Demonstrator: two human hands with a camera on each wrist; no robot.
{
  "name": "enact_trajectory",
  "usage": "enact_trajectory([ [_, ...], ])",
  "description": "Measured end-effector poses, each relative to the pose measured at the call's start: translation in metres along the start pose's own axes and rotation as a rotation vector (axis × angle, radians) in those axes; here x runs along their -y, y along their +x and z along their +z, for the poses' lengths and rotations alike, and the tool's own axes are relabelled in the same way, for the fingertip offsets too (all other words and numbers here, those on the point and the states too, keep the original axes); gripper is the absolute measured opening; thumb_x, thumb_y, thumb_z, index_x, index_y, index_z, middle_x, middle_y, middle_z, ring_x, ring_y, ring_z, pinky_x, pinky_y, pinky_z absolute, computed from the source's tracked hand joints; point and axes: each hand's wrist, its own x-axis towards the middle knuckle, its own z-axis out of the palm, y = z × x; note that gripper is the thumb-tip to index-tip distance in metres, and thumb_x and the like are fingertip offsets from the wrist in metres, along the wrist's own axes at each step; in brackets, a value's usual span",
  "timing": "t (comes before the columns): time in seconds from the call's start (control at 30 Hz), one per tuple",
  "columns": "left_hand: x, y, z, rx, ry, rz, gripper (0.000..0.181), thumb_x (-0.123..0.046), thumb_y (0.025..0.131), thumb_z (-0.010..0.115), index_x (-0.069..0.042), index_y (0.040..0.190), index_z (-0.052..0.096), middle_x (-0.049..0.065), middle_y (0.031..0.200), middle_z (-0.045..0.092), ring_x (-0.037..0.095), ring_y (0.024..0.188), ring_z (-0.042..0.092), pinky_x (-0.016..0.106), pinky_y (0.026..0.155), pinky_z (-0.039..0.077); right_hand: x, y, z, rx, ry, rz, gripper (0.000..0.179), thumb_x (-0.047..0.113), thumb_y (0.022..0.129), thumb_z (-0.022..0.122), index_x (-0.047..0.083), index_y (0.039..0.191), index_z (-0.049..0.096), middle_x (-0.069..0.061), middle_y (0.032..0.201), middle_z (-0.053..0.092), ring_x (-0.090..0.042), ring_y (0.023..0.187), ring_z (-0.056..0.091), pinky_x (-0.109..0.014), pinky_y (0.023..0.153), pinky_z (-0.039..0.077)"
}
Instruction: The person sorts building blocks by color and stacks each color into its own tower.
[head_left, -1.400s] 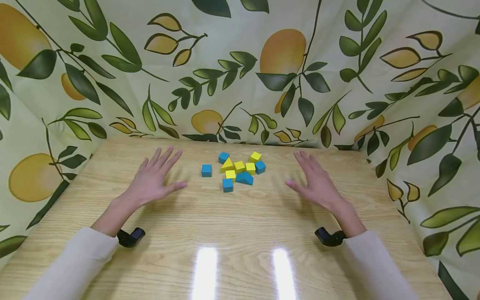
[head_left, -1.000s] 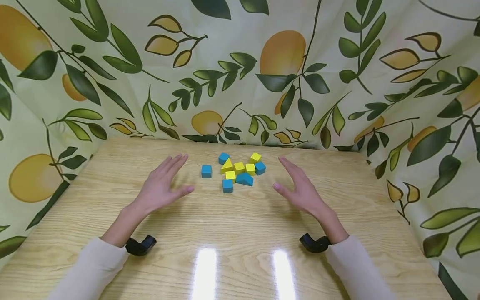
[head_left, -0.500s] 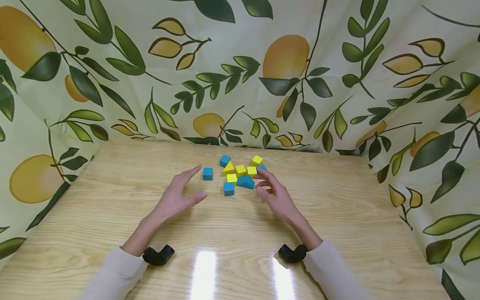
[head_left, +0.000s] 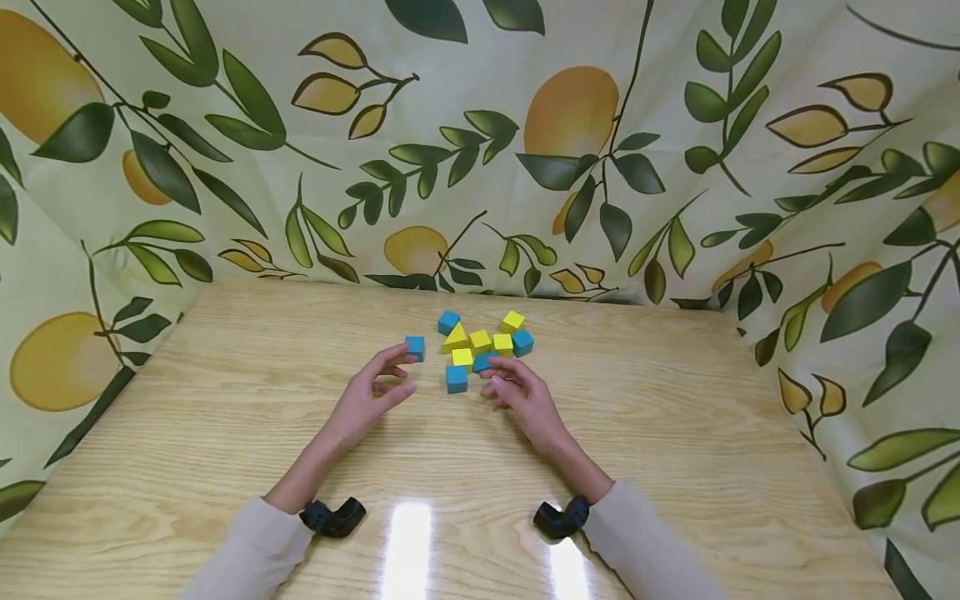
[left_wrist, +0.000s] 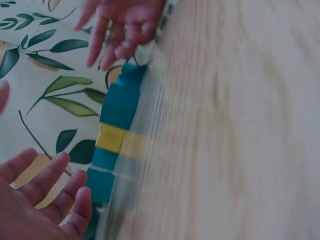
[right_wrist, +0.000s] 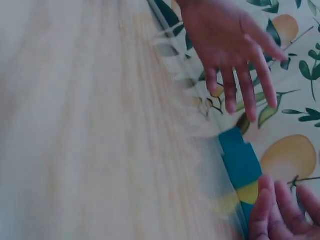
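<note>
My left hand [head_left: 367, 402] hovers at the left of a group of wooden toy blocks, fingers loosely bent, its index fingertip overlapping the leftmost blue cube [head_left: 417, 351]. From the right, my right hand [head_left: 531, 408] reaches in, relaxed fingers partly covering a blue triangular block [head_left: 482, 364]. Between the hands stands another blue cube [head_left: 457, 380]. Behind it lie a yellow triangular block [head_left: 454, 339] and several yellow cubes [head_left: 479, 341]. Both wrist views show each palm with nothing in it; the blocks appear there as a blue and yellow row [left_wrist: 120, 102].
A pale wooden table [head_left: 675, 433] carries the blocks near its far edge. A fruit-patterned cloth [head_left: 450, 67] hangs behind it and along both sides. A blue cube [head_left: 522, 342] and a yellow cube [head_left: 513, 322] sit at the group's right, another blue cube [head_left: 448, 322] at its back.
Both hands have come inward from the sides toward the blocks, the right one also nearer the front, uncovering the right blue cube. Their fingers have gone from spread to more bent. The blocks stay put.
</note>
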Motion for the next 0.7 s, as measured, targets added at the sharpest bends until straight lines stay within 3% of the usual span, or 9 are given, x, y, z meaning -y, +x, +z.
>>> enact_trajectory([
  [0.13,0.009,0.005,0.010,-0.006,-0.050,-0.036,0.054,-0.015,0.093,0.064,-0.006,0.142,0.041,0.015,0.129,0.054,0.031,0.108,0.051,0.031,0.081,0.042,0.003,-0.001,0.011,-0.024,0.003,0.027,0.042,0.008,0.099,0.052,-0.009,0.135,0.040,-0.028,0.123,0.051,-0.040,0.098,0.059,-0.039,0.079,0.051],
  [0.33,0.019,0.015,0.029,-0.049,0.032,-0.033,0.051,-0.018,0.087,0.072,-0.007,0.133,0.052,0.009,0.118,0.063,0.024,0.094,0.053,0.025,0.067,0.039,0.020,-0.002,0.025,-0.082,-0.163,0.028,0.039,0.002,0.095,0.057,-0.010,0.130,0.046,-0.026,0.121,0.054,-0.040,0.092,0.062,-0.029,0.075,0.050],
  [0.43,0.022,0.019,0.037,-0.053,0.083,-0.026,0.049,-0.016,0.085,0.074,-0.007,0.130,0.055,0.007,0.114,0.065,0.022,0.090,0.053,0.029,0.071,0.041,0.010,0.001,0.028,-0.113,-0.235,0.037,0.038,0.003,0.093,0.060,-0.007,0.128,0.049,-0.022,0.117,0.058,-0.034,0.089,0.063,-0.023,0.071,0.049],
  [0.57,0.023,0.023,0.044,-0.050,0.152,-0.015,0.048,-0.012,0.083,0.076,-0.007,0.127,0.058,0.006,0.112,0.065,0.021,0.091,0.053,0.037,0.083,0.043,-0.010,0.006,0.029,-0.128,-0.298,0.036,0.040,0.009,0.092,0.064,0.000,0.130,0.052,-0.013,0.113,0.061,-0.025,0.086,0.064,-0.023,0.071,0.049],
  [0.7,0.022,0.026,0.045,-0.062,0.210,-0.004,0.046,-0.008,0.082,0.076,-0.006,0.125,0.060,0.007,0.111,0.065,0.022,0.091,0.054,0.041,0.085,0.043,-0.016,0.009,0.031,-0.127,-0.331,0.013,0.040,0.012,0.091,0.066,0.003,0.128,0.055,-0.007,0.108,0.064,-0.017,0.083,0.064,-0.025,0.072,0.050],
])
